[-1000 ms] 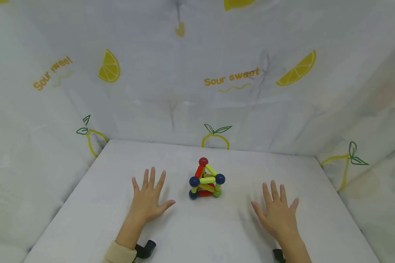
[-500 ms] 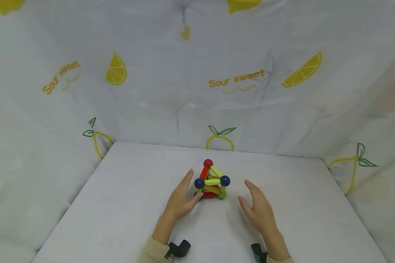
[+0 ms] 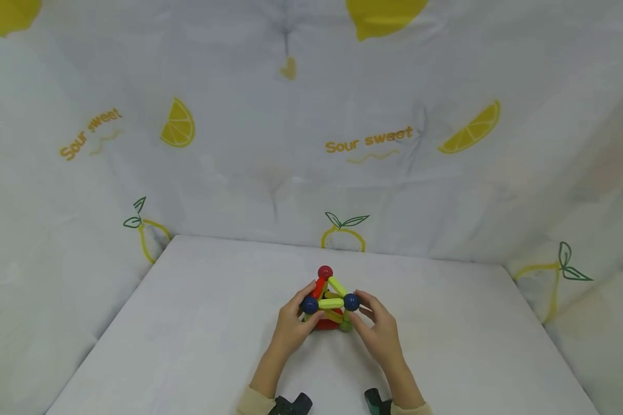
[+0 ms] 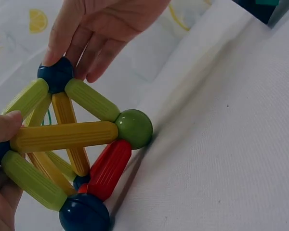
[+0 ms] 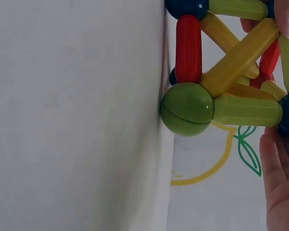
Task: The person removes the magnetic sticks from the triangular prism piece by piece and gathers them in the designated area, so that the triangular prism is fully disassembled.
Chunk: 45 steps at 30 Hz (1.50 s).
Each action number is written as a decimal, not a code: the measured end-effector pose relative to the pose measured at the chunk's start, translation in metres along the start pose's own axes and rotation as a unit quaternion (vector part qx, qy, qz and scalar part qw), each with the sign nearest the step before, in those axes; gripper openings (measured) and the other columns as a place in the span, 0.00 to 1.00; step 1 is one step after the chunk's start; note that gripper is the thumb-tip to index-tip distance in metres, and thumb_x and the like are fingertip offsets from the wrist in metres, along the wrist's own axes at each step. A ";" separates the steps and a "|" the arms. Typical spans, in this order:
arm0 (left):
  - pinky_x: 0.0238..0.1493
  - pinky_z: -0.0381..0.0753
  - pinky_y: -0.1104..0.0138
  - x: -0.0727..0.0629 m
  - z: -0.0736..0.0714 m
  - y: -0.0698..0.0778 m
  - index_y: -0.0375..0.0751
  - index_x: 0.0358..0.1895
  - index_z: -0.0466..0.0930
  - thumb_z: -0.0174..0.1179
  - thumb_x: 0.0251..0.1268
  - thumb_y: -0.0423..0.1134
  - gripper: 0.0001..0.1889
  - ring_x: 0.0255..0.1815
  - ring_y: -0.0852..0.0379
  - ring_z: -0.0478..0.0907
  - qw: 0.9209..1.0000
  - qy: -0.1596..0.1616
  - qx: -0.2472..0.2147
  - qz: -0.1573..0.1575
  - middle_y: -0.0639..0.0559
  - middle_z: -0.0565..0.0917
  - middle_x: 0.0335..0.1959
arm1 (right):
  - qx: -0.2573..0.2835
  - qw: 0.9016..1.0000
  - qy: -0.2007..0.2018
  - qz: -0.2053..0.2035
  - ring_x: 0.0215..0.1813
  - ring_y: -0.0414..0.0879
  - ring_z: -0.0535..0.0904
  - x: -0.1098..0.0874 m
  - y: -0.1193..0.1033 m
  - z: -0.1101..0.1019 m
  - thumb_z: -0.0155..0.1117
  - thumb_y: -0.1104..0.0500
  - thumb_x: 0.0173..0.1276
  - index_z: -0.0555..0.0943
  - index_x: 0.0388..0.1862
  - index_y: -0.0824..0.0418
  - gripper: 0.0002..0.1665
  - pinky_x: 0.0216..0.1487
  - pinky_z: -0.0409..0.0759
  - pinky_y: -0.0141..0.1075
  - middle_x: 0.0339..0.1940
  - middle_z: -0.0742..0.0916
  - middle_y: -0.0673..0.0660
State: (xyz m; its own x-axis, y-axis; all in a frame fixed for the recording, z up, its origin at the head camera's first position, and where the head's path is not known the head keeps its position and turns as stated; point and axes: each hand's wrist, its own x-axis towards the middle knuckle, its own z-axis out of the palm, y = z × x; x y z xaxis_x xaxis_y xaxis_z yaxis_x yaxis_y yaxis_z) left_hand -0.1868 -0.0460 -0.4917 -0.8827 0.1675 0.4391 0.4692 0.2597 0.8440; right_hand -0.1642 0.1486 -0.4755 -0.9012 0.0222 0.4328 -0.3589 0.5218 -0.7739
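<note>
Currently, the left hand [image 3: 291, 329] pinches one glossy dark-blue ball [image 3: 310, 305] and the right hand [image 3: 382, 334] another dark-blue ball [image 3: 351, 302] of a multicoloured, plastic-looking ball-and-rod frame [image 3: 331, 303], positioned toward the middle of the back edge of the white tabletop [image 3: 187, 346].

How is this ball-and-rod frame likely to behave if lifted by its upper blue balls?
The ball-and-rod frame will probably feel fairly stiff, since diagonal yellow rods brace it. It may come apart if jolted: those rods seem merely butted against the blue balls. Those balls look glossy, so they could slip slightly in a grip.
</note>
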 end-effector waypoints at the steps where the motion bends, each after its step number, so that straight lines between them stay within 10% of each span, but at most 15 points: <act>1: 0.56 0.77 0.60 -0.001 0.000 0.000 0.41 0.66 0.67 0.65 0.59 0.38 0.31 0.64 0.46 0.72 1.000 -0.001 -0.008 -0.001 0.45 0.71 0.67 | 0.008 1.000 0.004 0.004 0.55 0.49 0.81 0.000 -0.001 0.002 0.71 0.64 0.57 0.75 0.57 0.63 0.28 0.52 0.81 0.40 0.55 0.83 0.57; 12: 0.57 0.76 0.59 -0.003 0.004 -0.003 0.40 0.56 0.78 0.64 0.59 0.38 0.20 0.66 0.45 0.70 0.998 0.019 -0.040 0.036 0.41 0.72 0.66 | 0.032 0.998 0.025 0.039 0.52 0.46 0.81 0.001 -0.006 0.009 0.73 0.63 0.55 0.77 0.51 0.63 0.24 0.53 0.81 0.37 0.50 0.84 0.56; 19: 0.54 0.79 0.62 0.000 -0.001 0.000 0.43 0.46 0.82 0.66 0.58 0.39 0.13 0.64 0.47 0.72 0.997 0.010 0.032 0.063 0.46 0.74 0.65 | 0.050 0.997 0.017 0.055 0.53 0.48 0.82 0.003 0.000 0.008 0.73 0.62 0.54 0.78 0.51 0.61 0.24 0.54 0.80 0.37 0.50 0.84 0.56; 32: 0.55 0.78 0.63 0.002 -0.009 -0.004 0.42 0.46 0.81 0.66 0.56 0.35 0.13 0.64 0.47 0.73 0.995 0.003 0.059 0.076 0.41 0.74 0.64 | 0.108 0.989 -0.079 0.069 0.53 0.45 0.82 0.016 0.007 -0.005 0.71 0.60 0.57 0.77 0.52 0.65 0.24 0.52 0.80 0.31 0.51 0.83 0.60; 39: 0.54 0.79 0.65 0.001 -0.017 -0.004 0.43 0.44 0.81 0.66 0.56 0.34 0.12 0.62 0.48 0.75 0.997 0.021 0.054 0.059 0.43 0.77 0.61 | 0.205 0.972 -0.064 0.094 0.45 0.33 0.81 0.024 0.017 -0.030 0.64 0.67 0.63 0.74 0.53 0.72 0.20 0.43 0.82 0.24 0.48 0.80 0.57; 45: 0.53 0.80 0.64 0.002 -0.016 -0.003 0.42 0.45 0.80 0.67 0.55 0.34 0.13 0.59 0.48 0.77 0.995 0.017 0.059 0.073 0.43 0.79 0.58 | 0.229 0.961 -0.143 0.060 0.45 0.36 0.80 0.024 0.016 -0.033 0.64 0.67 0.63 0.73 0.53 0.74 0.21 0.47 0.81 0.25 0.48 0.79 0.57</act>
State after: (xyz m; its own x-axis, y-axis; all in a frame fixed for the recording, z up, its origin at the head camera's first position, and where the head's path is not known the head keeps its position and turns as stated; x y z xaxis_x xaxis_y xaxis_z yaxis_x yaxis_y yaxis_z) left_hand -0.1901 -0.0614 -0.4888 -0.8046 0.1792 0.5661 0.5902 0.3459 0.7294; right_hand -0.1831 0.1855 -0.4621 -0.9492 -0.2103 0.2341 -0.2589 0.0993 -0.9608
